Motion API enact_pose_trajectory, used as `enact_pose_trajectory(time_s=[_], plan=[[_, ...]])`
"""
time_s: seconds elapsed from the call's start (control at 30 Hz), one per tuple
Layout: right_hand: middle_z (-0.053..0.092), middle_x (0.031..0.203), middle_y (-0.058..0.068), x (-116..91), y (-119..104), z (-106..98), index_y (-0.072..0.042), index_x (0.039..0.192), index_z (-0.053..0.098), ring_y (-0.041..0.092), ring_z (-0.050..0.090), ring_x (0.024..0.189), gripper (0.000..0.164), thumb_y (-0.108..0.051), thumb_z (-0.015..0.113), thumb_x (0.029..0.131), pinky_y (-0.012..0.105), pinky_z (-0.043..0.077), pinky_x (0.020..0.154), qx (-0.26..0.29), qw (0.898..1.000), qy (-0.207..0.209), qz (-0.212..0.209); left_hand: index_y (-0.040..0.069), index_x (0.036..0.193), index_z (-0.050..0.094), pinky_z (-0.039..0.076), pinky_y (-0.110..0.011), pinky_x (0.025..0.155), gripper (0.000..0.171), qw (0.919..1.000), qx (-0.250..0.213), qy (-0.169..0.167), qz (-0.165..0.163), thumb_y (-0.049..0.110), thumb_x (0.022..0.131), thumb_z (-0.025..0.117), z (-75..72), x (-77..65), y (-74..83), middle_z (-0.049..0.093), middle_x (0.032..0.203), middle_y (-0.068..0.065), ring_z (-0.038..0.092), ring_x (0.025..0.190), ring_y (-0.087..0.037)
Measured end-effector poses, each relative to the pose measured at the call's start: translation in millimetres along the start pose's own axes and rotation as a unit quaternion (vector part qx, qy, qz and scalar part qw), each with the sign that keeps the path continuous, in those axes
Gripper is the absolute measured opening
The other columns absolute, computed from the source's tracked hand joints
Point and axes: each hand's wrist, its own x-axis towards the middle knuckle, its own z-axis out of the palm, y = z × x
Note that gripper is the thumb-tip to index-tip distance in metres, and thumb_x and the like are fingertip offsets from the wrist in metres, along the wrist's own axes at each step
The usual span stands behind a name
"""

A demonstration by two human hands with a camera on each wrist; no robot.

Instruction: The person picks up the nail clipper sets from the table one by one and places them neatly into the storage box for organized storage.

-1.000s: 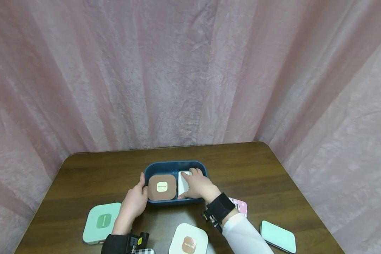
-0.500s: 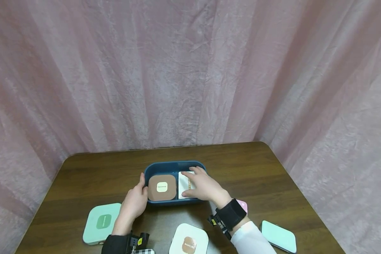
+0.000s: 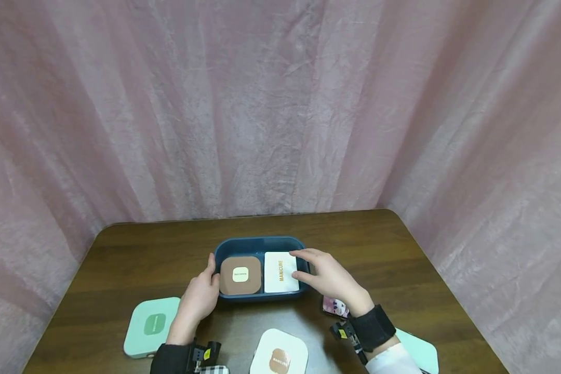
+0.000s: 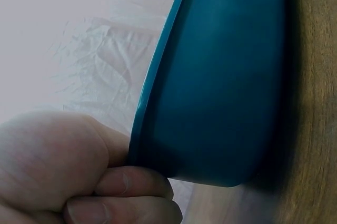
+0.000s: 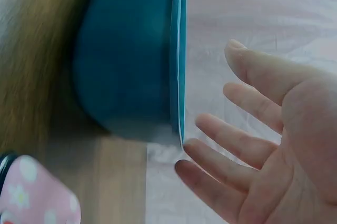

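Head view: a white case (image 3: 279, 350) was cropped at 6 o'clock; the right hand (image 3: 329, 278) hung over the MANICURE box (image 3: 280, 272) in the 3 o'clock half of the blue tray (image 3: 259, 244), contact unclear. Left wrist: the left hand (image 4: 79, 174) gripped the tray's rim, fingers curled. Right wrist: right fingers spread wide.

Gold capitals set sideways on the white box (image 3: 281, 272) in the blue tray (image 3: 259, 242) read "MANICURE". The brown label (image 3: 279, 361) on the white case (image 3: 281, 340) near the table's front carries slanted pale lettering, seemingly "MANICURE" too. Lettering on the brown case's cream label (image 3: 240, 274) and the mint case's green label (image 3: 155, 324) is too small to read.
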Motion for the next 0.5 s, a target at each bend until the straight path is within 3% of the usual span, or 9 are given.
enact_pose_trajectory(time_s=[0.2,0.5], plan=[[0.06,0.151,0.008,-12.3,14.7,-6.9,-0.016,0.153,0.061,0.031,0.057,0.14,0.053,-0.032,0.074,0.104,0.055,0.048,0.11,0.021,0.999,0.005,0.024,0.004,0.171,0.012,0.037,-0.036,0.051,0.067,1.0,-0.003,0.0,-0.004,0.02,0.115,0.044,0.5,-0.3,-0.8,0.052,0.066,-0.009,0.042,0.047,-0.021],[0.064,0.148,0.009,-27.6,36.8,-17.5,-0.012,0.151,0.062,0.033,0.057,0.14,0.052,-0.03,0.073,0.104,0.058,0.046,0.112,-0.002,0.999,0.01,0.032,0.005,0.172,0.011,0.037,-0.037,0.051,0.067,0.9999,-0.006,-0.003,-0.01,0.02,0.115,0.044,-0.8,-0.6,0.8,0.052,0.067,-0.01,0.042,0.047,-0.021]])
